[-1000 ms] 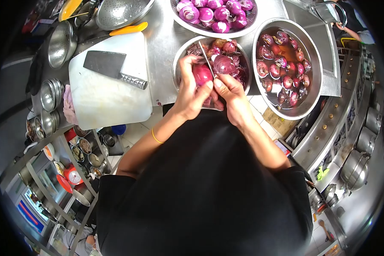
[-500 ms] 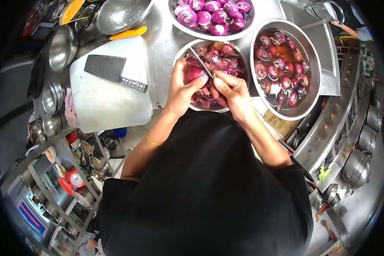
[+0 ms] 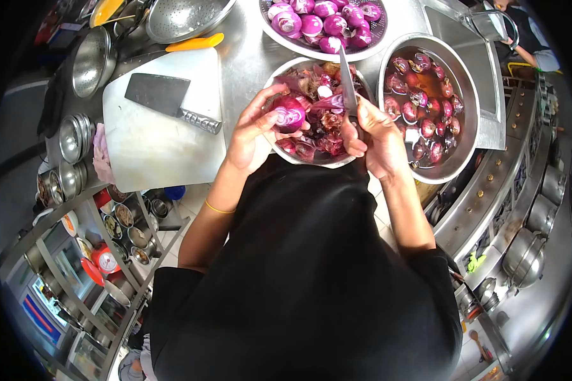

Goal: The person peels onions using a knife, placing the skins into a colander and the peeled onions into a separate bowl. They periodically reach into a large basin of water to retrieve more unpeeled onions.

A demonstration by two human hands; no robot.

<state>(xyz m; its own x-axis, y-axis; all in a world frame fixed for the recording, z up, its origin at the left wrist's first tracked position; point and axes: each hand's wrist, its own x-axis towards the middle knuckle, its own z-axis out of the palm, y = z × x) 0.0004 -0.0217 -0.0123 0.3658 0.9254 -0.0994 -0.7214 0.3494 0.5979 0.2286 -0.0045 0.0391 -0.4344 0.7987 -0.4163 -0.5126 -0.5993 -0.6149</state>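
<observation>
Between the fingers of my left hand (image 3: 253,136) sits a red onion (image 3: 290,115), partly peeled and shiny. My right hand (image 3: 381,136) grips a small knife (image 3: 347,82), its blade pointing up and away from me. Below both hands is a metal bowl (image 3: 278,73) full of loose onion skins (image 3: 330,120). Beyond it stands a perforated basin (image 3: 267,30) of peeled red onions (image 3: 335,25). To the right, unpeeled onions (image 3: 428,129) soak in brownish water in a large metal basin (image 3: 471,95).
On the left, a cleaver (image 3: 165,95) lies across a white cutting board (image 3: 152,159). Behind the board are an orange-handled tool (image 3: 196,42) and a metal colander (image 3: 184,19). A sink (image 3: 461,51) is at the right back; another person's arm (image 3: 521,52) shows beyond it.
My hands have moved apart. The onion has gone left in my left hand, while the knife has swung right, its blade now pointing away from me.
</observation>
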